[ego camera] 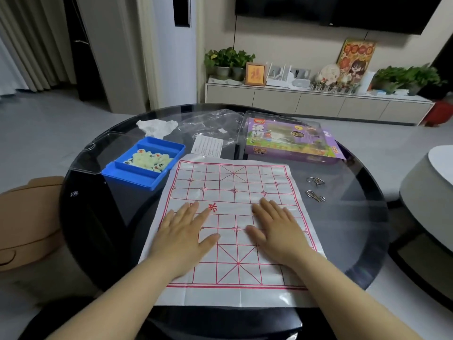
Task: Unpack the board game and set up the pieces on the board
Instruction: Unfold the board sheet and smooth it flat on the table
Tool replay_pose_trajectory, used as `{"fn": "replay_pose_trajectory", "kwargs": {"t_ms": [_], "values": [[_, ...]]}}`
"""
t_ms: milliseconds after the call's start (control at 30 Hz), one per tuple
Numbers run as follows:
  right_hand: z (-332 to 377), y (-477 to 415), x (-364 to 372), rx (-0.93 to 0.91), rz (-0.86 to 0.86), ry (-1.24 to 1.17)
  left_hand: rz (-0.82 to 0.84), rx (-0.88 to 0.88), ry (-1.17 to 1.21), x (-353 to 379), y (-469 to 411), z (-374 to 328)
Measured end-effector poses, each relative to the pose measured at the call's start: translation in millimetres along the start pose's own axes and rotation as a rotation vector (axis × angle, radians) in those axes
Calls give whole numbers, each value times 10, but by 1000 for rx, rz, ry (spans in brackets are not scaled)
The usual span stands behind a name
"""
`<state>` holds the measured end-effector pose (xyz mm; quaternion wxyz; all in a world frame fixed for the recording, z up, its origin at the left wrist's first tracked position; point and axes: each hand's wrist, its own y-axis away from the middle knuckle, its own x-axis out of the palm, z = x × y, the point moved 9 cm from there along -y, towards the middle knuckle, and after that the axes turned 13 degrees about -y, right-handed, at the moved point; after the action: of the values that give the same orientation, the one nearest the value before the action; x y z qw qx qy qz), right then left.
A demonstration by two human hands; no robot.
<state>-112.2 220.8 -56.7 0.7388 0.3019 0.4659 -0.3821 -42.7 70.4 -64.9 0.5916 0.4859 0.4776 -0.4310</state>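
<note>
Head view: both hands are lying flat on the board sheet (232, 192), which is spreading over the round bench (355, 217).
Left hand (182, 233): grip open, palm pressing down, holding nothing.
Right hand (279, 230): grip open, likewise.
Pieces (148, 160): sitting in the blue box (144, 165), well beyond the left hand, just beside the sheet's far left corner.

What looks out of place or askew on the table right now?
Nothing is spilled or damaged. The board sheet lies slightly rotated, with fold creases, under both flat hands: left hand, right hand. Its near edge overhangs the table. All pieces sit in the blue tray.
</note>
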Motion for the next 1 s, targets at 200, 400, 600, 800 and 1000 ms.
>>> {"fn": "replay_pose_trajectory", "kwargs": {"t_ms": [200, 400, 600, 800, 1000], "values": [[-489, 180, -175, 135, 57, 55, 8, -130, -21, -23, 33, 359], [62, -38, -305, 57, 17, 35, 12, -134, -52, -34, 34, 360], [983, -747, 200, -142, 123, -115, 3, -142, -87, -11, 15, 379], [477, -1123, 71, -37, 78, -30, -16, -97, -63, 11, 0, 386], [-115, -1156, -167, 81, 16, 9, -191, -312, -29, -227, -146, 930]]}}
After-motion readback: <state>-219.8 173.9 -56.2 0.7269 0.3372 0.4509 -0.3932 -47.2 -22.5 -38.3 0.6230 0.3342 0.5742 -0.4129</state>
